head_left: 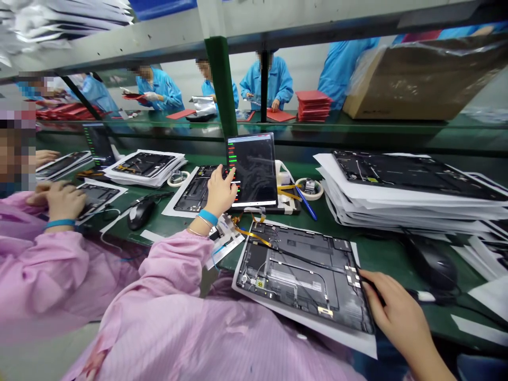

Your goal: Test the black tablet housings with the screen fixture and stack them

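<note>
My left hand (pixel 220 189) reaches to an upright tablet screen (pixel 254 169), fingers stretched out, a fingertip at the column of green and red marks. An opened tablet housing (pixel 293 275) with its inner parts bare lies on white sheets at the table's front edge, over my lap. At its right edge my right hand (pixel 391 301) is closed on a black cable plug (pixel 373 288), partly hidden by the fingers. A yellow ribbon cable (pixel 256 236) runs from the housing toward the screen's base. Another opened housing (pixel 194 190) lies behind my left hand.
Housings stacked with white sheets (pixel 357 211) stand at right, near a black mouse (pixel 431 259). A blue pen (pixel 306 203) and tape roll (pixel 309 188) lie beside the screen. A co-worker in pink sits at left. A green post (pixel 222 84) and shelf beam (pixel 159 39) cross above.
</note>
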Motion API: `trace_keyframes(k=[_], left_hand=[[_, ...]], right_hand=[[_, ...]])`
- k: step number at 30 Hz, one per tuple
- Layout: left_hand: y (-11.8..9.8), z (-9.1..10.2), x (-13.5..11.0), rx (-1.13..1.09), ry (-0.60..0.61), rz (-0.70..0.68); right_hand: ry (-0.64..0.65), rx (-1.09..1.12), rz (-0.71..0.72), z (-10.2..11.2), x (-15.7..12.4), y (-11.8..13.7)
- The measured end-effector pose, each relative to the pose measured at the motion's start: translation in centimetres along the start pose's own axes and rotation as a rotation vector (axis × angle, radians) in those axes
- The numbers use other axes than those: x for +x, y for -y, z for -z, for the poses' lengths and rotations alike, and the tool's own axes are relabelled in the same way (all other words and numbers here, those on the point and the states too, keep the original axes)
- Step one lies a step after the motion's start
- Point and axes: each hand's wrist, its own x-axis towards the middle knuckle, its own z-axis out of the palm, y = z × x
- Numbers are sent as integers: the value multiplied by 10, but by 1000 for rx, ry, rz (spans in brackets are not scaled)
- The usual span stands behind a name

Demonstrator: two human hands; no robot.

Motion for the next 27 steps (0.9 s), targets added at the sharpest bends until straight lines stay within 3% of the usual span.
trace_keyframes(k=[7,11,15,19,22,24,27], left_hand=[[2,-5,5,22,6,12],[-12,9,-4,-4,19,15],[-63,48,-45,-191,124,-176],[-131,77,-83,-391,480,-534],[-170,58,-81,-379,624,-588],[-183,29,-69,-355,603,-546],[-185,-14,-57,-390,565,-506]], right_hand=[[13,-7,10,-1,-1,0],[8,11,-17,0,1,2],[2,50,-53,4,2,6],[-10,78,-52,7,1,10],[-44,92,-66,9,1,12],[-81,87,-85,10,0,13],[-125,38,-110,12,0,20]])
